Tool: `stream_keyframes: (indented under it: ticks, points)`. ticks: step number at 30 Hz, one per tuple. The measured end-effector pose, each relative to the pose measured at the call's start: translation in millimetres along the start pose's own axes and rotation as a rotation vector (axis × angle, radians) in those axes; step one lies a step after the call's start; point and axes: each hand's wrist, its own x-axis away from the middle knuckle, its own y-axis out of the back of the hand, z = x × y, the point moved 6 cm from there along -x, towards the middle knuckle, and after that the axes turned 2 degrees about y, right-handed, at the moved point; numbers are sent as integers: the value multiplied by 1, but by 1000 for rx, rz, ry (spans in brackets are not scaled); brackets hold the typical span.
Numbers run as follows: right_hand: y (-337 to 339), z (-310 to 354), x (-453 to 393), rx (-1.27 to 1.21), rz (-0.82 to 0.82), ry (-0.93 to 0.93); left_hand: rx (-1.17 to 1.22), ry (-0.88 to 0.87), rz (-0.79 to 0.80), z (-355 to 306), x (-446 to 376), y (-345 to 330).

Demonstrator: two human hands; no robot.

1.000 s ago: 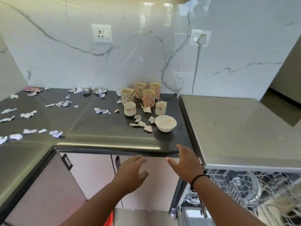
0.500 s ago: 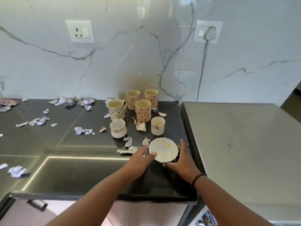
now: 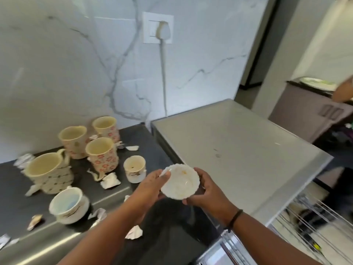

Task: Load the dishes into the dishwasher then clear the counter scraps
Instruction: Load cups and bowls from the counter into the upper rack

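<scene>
Both hands are on the small white scalloped bowl [image 3: 179,182], lifted off the dark counter [image 3: 168,226] and tilted toward the camera. The left hand [image 3: 152,185] pinches its rim at 9 o'clock, thumb on the inside edge, and the right hand [image 3: 208,190] curls its fingers round the rim at 3 o'clock. There's a yellowish smear inside the bowl.

The counter is glossy black stone, pretty reflective along the front edge. At 10 o'clock from the bowl sit 4 patterned mugs [image 3: 102,154] bunched together near the white marble wall [image 3: 76,64], plus a small white cup [image 3: 134,168] just beside the left hand and a wider white cup [image 3: 68,204] at 8 o'clock. Crumpled paper scraps [image 3: 110,179] are scattered between and around them.

Off at 2 o'clock is the dishwasher's flat grey top [image 3: 238,150], butted against the counter. Its wire rack [image 3: 315,226] pokes out at 4 o'clock. A plug and white cord [image 3: 163,73] run down the wall at 12 o'clock.
</scene>
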Motion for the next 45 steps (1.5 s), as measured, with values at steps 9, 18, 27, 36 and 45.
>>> stream_keyframes:
  ticks: [9, 18, 27, 36, 45]
  points:
    - [103, 17, 96, -443, -321, -50, 159, 127, 515, -29, 0, -135]
    - [177, -28, 212, -1242, -608, 142, -372, -152, 962, -22, 68, -285]
    - [274, -148, 310, -1484, -1081, 22, -1350, -1020, 740, 29, 15, -420]
    - [357, -279, 346, -1194, -1161, -625, -1901, -988, 295, 53, -115, -497]
    - [431, -351, 299, -478, -1111, -887, -1794, -862, 221, 38, -166, -523]
